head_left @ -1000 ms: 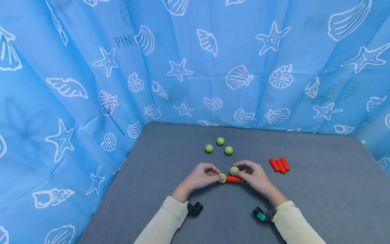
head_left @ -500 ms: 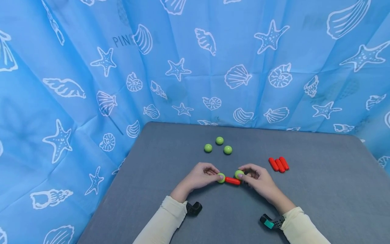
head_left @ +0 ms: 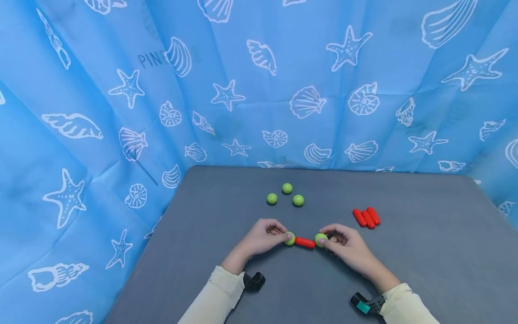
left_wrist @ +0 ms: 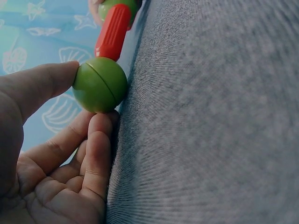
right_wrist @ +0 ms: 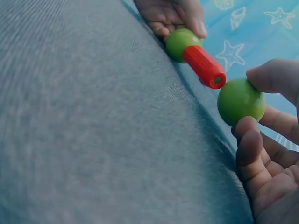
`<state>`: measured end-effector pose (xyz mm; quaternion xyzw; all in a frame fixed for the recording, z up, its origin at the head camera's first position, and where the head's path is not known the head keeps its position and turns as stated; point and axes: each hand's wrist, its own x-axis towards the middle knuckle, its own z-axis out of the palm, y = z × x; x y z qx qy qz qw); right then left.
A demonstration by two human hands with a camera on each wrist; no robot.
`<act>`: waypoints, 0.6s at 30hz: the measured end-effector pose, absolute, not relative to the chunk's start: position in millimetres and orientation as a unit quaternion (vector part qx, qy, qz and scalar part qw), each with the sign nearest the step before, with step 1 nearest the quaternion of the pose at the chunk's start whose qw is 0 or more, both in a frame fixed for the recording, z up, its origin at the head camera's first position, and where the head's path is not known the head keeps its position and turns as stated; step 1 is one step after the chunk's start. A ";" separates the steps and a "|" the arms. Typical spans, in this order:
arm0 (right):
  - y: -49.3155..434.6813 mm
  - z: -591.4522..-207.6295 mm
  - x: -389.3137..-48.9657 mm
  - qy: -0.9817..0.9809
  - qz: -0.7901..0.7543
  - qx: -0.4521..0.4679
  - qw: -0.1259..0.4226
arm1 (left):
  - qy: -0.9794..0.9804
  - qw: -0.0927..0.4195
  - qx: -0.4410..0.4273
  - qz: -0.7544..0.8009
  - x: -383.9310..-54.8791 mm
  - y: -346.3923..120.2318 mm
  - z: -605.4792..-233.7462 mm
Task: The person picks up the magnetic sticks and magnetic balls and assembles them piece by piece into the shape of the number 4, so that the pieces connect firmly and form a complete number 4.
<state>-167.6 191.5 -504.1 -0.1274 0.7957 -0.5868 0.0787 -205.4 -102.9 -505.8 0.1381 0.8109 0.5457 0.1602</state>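
Noted nearest: cream sleeves (head_left: 214, 292) with black wrist devices (head_left: 255, 282), over grey tabletop (head_left: 307, 288). Next: green ball (left_wrist: 99, 86) clamped between thumb and fingers of left hand (head_left: 262, 237), touching one end of a red stick (head_left: 305, 243). Recorded beside the stick's other end: second green ball (right_wrist: 240, 102), pinched by thumb and fingertips of right hand (head_left: 347, 245); cannot tell contact with stick. Logged farther: three red sticks (head_left: 368, 219) together, at right. Beyond: three green balls (head_left: 298, 200), apart. Last: blue shell-print curtain (head_left: 263, 103)
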 end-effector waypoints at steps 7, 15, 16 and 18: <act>188.6 -504.6 -168.2 0.795 -0.589 -0.127 0.068 | 0.819 0.155 0.128 0.537 -202.5 -104.7 -504.5; 190.2 -506.1 -169.9 0.796 -0.590 -0.120 0.067 | 0.823 0.151 0.126 0.533 -202.9 -102.4 -502.5; 190.1 -505.8 -169.7 0.796 -0.590 -0.118 0.068 | 0.822 0.150 0.127 0.534 -202.7 -102.4 -501.9; 190.2 -506.1 -169.6 0.797 -0.588 -0.118 0.071 | 0.821 0.149 0.129 0.535 -201.9 -102.3 -500.3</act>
